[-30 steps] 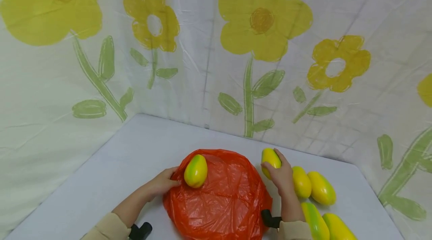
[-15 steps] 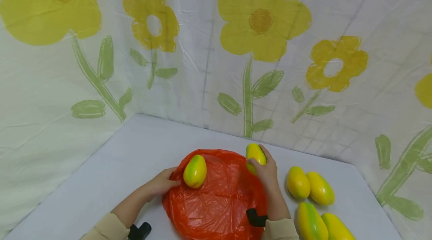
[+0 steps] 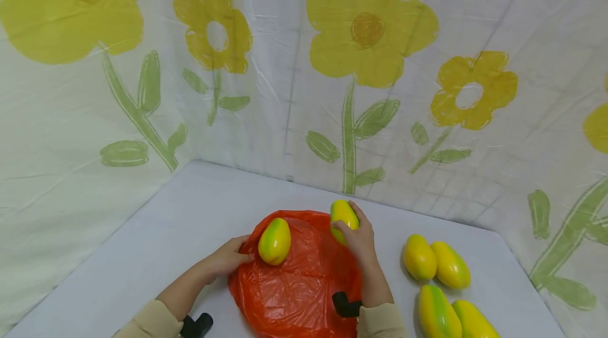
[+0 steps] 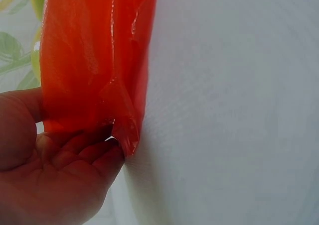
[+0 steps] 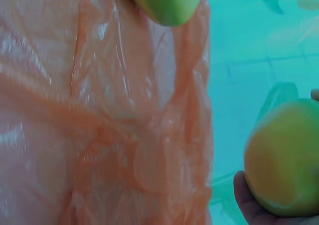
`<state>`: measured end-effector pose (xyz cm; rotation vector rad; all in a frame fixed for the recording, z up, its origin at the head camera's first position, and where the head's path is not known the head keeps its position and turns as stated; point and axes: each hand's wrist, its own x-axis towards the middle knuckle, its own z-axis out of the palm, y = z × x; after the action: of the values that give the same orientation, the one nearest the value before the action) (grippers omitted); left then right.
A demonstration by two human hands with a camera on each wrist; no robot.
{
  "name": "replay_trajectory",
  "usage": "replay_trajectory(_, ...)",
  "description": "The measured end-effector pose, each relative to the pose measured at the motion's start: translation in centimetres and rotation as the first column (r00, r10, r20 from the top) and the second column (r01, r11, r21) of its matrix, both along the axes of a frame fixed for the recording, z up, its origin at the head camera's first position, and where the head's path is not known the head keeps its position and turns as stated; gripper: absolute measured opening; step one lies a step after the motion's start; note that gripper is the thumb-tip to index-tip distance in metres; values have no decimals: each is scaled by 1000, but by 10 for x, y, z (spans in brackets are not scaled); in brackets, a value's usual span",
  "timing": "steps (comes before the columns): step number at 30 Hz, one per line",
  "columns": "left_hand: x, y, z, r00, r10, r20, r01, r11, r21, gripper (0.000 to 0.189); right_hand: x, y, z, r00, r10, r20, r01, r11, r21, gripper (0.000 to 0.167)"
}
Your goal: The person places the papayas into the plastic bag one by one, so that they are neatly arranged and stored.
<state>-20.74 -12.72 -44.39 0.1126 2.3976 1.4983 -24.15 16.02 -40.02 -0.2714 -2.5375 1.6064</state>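
A red plastic bag (image 3: 304,285) lies spread open on the table, with one yellow-green mango (image 3: 274,242) at its left side. My left hand (image 3: 227,260) grips the bag's left edge; in the left wrist view, thumb and fingers (image 4: 102,158) lie on either side of the red plastic (image 4: 94,56). My right hand (image 3: 360,237) holds a second mango (image 3: 343,216) over the bag's upper right edge. The right wrist view has this held mango (image 5: 286,158) at the right, fingertips on it, and the other mango (image 5: 169,3) at the top.
Several more mangoes lie right of the bag: a far pair with one mango (image 3: 420,257) beside another (image 3: 451,265), and a nearer pair (image 3: 439,312). The white table (image 3: 209,195) reaches back to a flower-printed curtain (image 3: 285,116).
My right hand has carried its mango leftward from beside the other mangoes to the bag's upper right edge. The left hand and the mango on the bag have stayed put.
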Motion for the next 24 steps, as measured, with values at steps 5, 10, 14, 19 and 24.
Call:
replay_trajectory(5, 0, 0, 1, 1000, 6, 2, -6, 1000, -8, 50, -1, -8, -2, 1000, 7, -11, -7, 1000, -19, 65)
replay_trajectory(10, 0, 1, 1, 1000, 9, 1, -9, 1000, -13, 49, -1, -15, -1, 1000, 9, -25, -10, 1000, -25, 64)
replay_trajectory(14, 0, 0, 1, 1000, 10, 1, -10, 1000, -14, 49, -1, -20, 0, 1000, 12, -22, -13, 999, -42, 64)
replay_trajectory(19, 0, 0, 0, 1000, 4, 5, -3, 1000, -2, 49, -1, -27, 0, 1000, 21, -12, -22, 997, -71, 65)
replay_trajectory(24, 0, -1, 1, 1000, -1, 9, 1, 1000, 1, 48, -1, -34, -2, 999, 37, 1, -37, 996, -78, 65)
